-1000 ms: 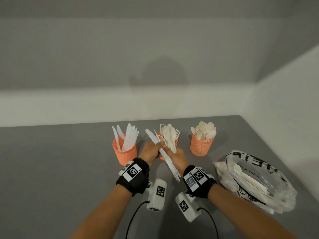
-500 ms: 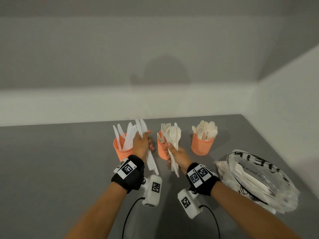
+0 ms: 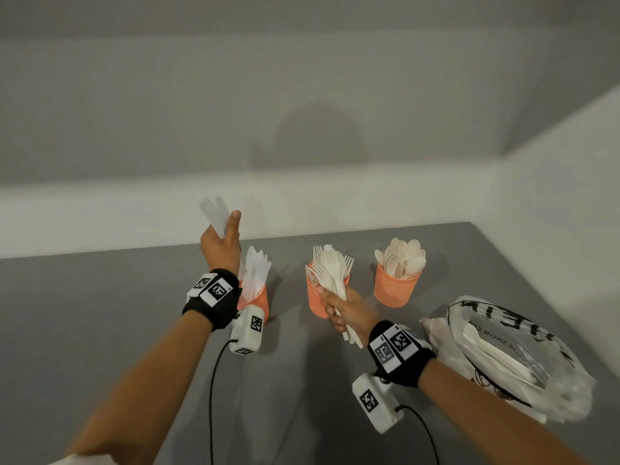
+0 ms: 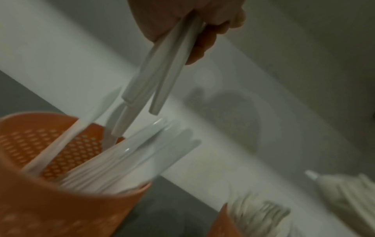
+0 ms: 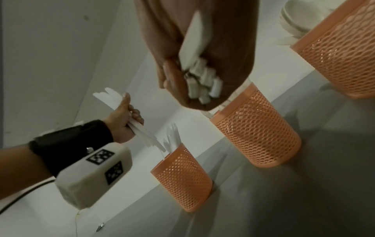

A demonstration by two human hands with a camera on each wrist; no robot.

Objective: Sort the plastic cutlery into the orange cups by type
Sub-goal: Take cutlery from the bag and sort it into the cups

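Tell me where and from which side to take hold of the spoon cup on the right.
Grip the spoon cup round its mesh wall, below the rim, coming from the near right side. The spoon bowls fan out above the rim, so a grip from the top is blocked. The fork cup and the right hand crowd its left.
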